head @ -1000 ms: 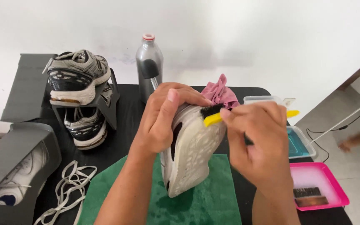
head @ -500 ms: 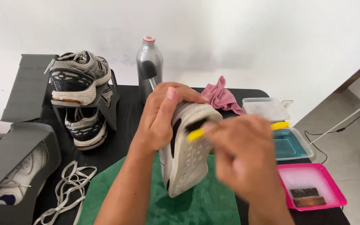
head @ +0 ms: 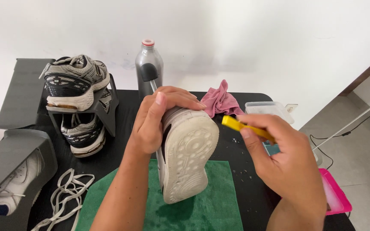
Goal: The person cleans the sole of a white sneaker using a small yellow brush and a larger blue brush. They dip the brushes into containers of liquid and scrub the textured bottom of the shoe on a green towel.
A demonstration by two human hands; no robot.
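Centre of frame: left hand [head: 153, 124] wraps over the toe end of a white shoe [head: 185, 158], fingers curled across the top edge, thumb side toward the lens. The shoe stands on end, its pale sole facing the camera, heel end resting on a green cloth [head: 219, 205] spread over the black table [head: 245, 188].

Right of centre: right hand [head: 285, 160] pinches a yellow brush handle [head: 243, 126] between thumb and fingers. The handle's free end points up and left toward the shoe's toe, just beside it but not touching the sole. The bristle end is hidden by the hand.

Small water droplets lie on the table between the cloth and the right hand.

Upper centre: silver bottle [head: 149, 68] with a red-ringed cap, upright behind the left hand. A pink rag [head: 221, 100] lies crumpled to its right. A clear plastic tub [head: 268, 109] sits at the table's right edge; a pink tray [head: 335, 194] lies lower right, partly behind the right wrist.

Upper left: grey and black sneakers [head: 76, 81] stacked on a dark shoe rack [head: 108, 109], one above the other. Lower left: loose white laces [head: 67, 192] on the table, and another white shoe inside a grey box [head: 18, 171].
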